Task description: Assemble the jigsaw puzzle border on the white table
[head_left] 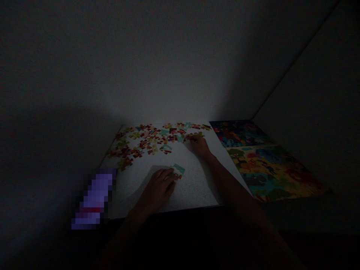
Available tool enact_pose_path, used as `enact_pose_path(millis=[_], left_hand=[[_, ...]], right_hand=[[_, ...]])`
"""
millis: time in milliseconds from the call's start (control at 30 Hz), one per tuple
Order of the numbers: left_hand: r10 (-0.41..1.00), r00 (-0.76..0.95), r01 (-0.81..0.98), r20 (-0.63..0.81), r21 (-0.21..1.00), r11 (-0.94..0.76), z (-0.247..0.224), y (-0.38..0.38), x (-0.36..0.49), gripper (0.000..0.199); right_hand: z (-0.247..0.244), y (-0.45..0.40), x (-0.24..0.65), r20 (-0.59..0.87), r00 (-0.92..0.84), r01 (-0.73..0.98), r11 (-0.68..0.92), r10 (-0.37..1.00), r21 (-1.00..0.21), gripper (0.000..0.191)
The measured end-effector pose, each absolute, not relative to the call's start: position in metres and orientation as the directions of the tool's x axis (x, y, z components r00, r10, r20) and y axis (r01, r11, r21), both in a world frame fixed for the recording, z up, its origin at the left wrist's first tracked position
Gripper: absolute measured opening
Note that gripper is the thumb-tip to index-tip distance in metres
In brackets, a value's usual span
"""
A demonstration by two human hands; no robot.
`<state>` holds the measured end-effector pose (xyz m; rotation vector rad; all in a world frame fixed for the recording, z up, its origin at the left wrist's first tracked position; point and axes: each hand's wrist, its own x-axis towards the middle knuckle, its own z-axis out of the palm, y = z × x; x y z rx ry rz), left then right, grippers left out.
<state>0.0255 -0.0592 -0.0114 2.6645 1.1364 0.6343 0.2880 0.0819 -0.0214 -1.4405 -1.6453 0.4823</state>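
White board (197,189): joined pieces (179,168) touch half-open left grip (159,186); right grip's (200,147) hold unclear.

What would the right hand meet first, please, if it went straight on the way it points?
The right hand would likely meet the loose pieces just ahead; the dim picture leaves unclear which one first.

Beyond the left fingers (168,171), pieces (146,142) spread across the counter (202,193), reaching left of and behind the right fingers (194,138). A patch (179,169) touches the left fingers at their right. Right of the right fingers lies the far picture (242,133), the near picture (271,170) before it. Left of the left fingers lies a blurred object (95,195); the wall (168,75) stands beyond all fingers
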Motion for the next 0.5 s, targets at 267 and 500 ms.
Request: enact_pose_path(millis=[267, 500], left_hand=[[0.702, 0.642, 0.626, 0.309, 0.319, -0.712, -0.002, -0.029, 0.06, 0.025], [0.676, 0.687, 0.632, 0.268, 0.238, -0.737, 0.003, 0.003, 0.085, 0.026]], right_hand=[[-0.026, 0.087, 0.296, 0.389, 0.008, 0.573, 0.315, 0.921, -0.757, 0.025], [-0.025, 0.085, 0.298, 0.388, 0.021, 0.581, 0.305, 0.921, -0.754, 0.025]])
